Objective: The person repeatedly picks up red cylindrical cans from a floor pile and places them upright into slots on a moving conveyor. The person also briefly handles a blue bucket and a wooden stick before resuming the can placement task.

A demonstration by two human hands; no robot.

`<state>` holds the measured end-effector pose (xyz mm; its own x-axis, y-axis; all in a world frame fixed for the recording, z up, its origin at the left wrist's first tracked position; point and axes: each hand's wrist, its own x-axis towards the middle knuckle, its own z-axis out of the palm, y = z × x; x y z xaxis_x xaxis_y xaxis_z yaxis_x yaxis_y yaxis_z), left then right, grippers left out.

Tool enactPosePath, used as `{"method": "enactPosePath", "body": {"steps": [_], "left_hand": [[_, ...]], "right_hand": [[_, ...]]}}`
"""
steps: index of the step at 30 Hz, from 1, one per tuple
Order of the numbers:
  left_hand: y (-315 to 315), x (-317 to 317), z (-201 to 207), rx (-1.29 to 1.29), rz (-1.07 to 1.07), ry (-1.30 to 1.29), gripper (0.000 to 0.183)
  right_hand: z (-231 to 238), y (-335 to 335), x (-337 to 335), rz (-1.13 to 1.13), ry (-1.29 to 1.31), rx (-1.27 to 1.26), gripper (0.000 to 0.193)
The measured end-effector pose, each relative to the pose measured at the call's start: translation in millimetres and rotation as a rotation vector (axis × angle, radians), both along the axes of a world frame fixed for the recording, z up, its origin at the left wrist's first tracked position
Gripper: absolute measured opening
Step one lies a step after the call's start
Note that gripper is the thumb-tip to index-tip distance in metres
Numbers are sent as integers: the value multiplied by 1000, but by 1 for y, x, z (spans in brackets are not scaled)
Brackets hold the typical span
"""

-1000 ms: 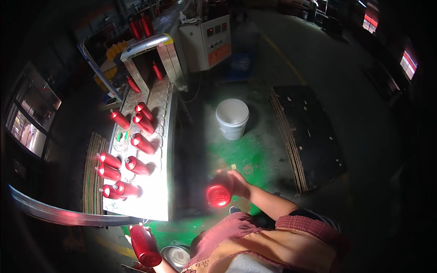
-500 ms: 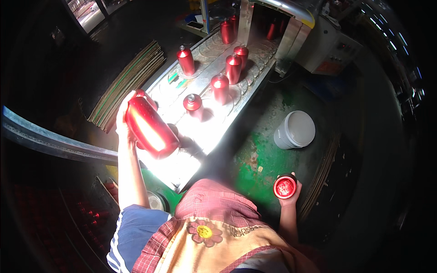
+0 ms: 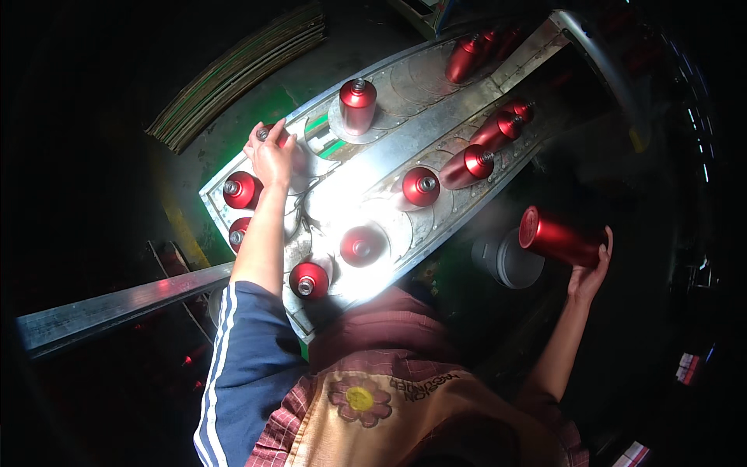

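Note:
At the left edge of the conveyor, my left hand [image 3: 271, 158] is closed around the upper part of a red metal bottle [image 3: 272, 134]; its threaded neck shows between the fingers, while its lower body is hidden. Beside that forearm stand two more red bottles, one fully visible [image 3: 241, 191] and one partly covered [image 3: 236, 232]. Off to the right, clear of the conveyor, my right hand [image 3: 591, 268] grips another red bottle [image 3: 566, 237] by one end. That bottle lies nearly sideways in the air, its round base facing left.
The metal conveyor [image 3: 436, 121] carries several upright red bottles, one [image 3: 358, 109] on a round plate. A pale bucket [image 3: 517, 261] sits on the floor below the right-hand bottle. Flat sheets are stacked [image 3: 241, 74] at the far left; a metal rail [image 3: 124, 300] meets the conveyor's left side.
The view has turned. My left hand has gone from a raised, tilted bottle to a bottle at the conveyor's edge. My right hand has swung its bottle outward and onto its side.

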<state>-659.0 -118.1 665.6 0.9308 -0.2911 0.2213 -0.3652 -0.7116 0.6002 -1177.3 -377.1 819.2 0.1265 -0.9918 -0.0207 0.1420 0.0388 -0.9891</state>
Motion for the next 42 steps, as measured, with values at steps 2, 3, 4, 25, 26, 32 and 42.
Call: {"method": "enactPosePath", "body": {"steps": [2, 3, 4, 25, 26, 32, 42], "left_hand": [[20, -7, -6, 101, 43, 67, 42], [34, -9, -7, 208, 100, 86, 43], [44, -11, -9, 141, 39, 66, 43], [22, -107, 90, 40, -823, 738, 47], [7, -107, 92, 58, -869, 718, 49], [-79, -111, 88, 147, -1036, 575, 61], [-191, -122, 35, -46, -1100, 491, 28]], "right_hand": [[7, -20, 61, 104, 190, -188, 54], [1, -27, 98, 162, 176, -263, 48], [-3, -42, 139, 203, 208, -379, 43], [-108, -64, 402, 929, 450, -702, 45], [-109, -81, 373, 921, 470, -742, 48], [-164, -129, 266, 856, 593, -361, 55], [-219, -153, 283, 287, 269, -436, 27]]}}
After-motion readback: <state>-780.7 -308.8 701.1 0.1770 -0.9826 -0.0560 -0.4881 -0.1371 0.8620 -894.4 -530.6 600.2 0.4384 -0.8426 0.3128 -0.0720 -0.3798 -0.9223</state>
